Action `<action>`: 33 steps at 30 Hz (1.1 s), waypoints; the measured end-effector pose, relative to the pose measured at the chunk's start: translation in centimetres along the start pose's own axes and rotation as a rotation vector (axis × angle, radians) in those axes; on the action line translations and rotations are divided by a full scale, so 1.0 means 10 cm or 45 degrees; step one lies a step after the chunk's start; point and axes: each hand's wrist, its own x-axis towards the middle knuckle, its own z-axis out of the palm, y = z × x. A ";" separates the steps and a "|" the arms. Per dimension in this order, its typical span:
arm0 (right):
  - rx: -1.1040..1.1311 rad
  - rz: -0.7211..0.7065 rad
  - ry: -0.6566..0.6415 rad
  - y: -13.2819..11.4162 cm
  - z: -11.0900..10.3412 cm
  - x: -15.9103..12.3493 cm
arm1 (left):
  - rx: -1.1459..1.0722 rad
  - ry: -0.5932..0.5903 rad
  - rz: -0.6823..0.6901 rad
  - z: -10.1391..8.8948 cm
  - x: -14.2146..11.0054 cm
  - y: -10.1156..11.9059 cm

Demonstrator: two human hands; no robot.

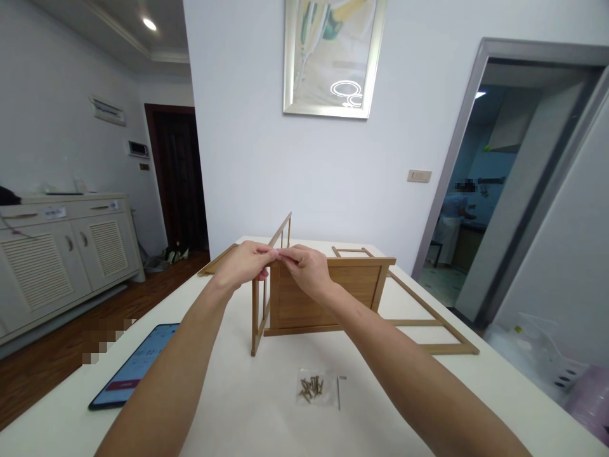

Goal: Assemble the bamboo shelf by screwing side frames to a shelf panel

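Observation:
At the corner where a slim wooden side frame (pixel 255 317) meets an upright wooden panel (pixel 304 304), both my hands come together. My left hand (pixel 242 263) is closed around the side frame near this corner, with some fingertips showing behind it. Thumb and fingers of my right hand (pixel 307 270) are pinched together right beside the left thumb; whatever they hold is too small or hidden to make out. The panel stands on its long edge, with a rail along its top. Nearer me lie a clear bag of screws (pixel 311 386) and an L-shaped hex key (pixel 339 392).
A phone (pixel 137 365) lies at the left of the white table (pixel 266 419). Another wooden frame (pixel 447 336) lies flat at the right, and a wooden piece (pixel 216 261) sits at the back left. Beyond the doorway, a person (pixel 454 219) stands in another room.

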 end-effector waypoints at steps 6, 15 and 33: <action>-0.067 -0.060 -0.020 -0.05 -0.03 -0.04 | -0.083 -0.007 0.017 0.01 0.03 -0.03; -0.331 -0.193 -0.234 -0.13 -0.15 -0.09 | -0.137 0.077 -0.025 0.06 0.05 -0.02; -0.709 0.067 -0.726 0.17 -0.97 0.05 | 0.023 0.257 -0.030 0.05 0.06 -0.10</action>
